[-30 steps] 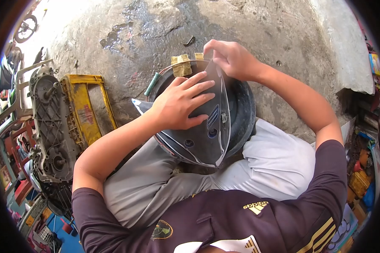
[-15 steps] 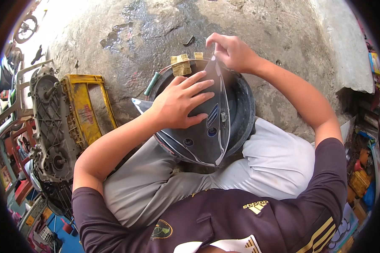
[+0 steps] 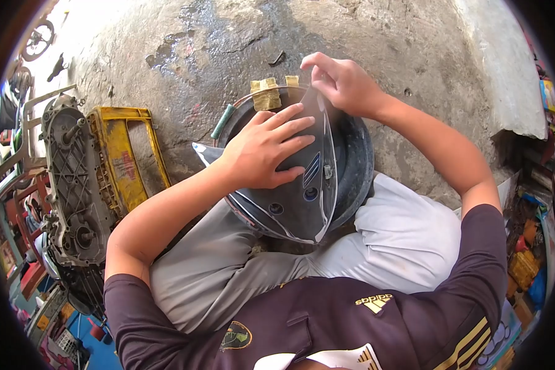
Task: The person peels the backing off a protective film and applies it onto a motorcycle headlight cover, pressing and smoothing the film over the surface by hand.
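Note:
A dark grey motorcycle body panel point(image 3: 290, 196) with pale worn edges, two round holes and a slotted vent rests across a black rubber basin point(image 3: 359, 160) between my legs. My left hand point(image 3: 268, 147) lies on the panel's face with its fingers spread. At the panel's narrow far tip is my right hand point(image 3: 345, 85), fingers curled and pinched together against the edge. Whatever the right fingers may hold is hidden. Two yellow-brown pieces, a larger patch point(image 3: 265, 94) and a smaller patch point(image 3: 291, 81), hang on the basin's far rim, near a green cylindrical piece point(image 3: 223, 122).
To the left stand a metal engine casing point(image 3: 74, 185) and a yellow plastic crate point(image 3: 129, 157). The concrete floor point(image 3: 413, 49) is wet beyond the basin, with a small dark piece point(image 3: 277, 58) on it. Mixed parts clutter point(image 3: 527, 259) the right side.
My right hand has shifted slightly toward me and to the right along the panel's tip. The left hand stays spread on the panel.

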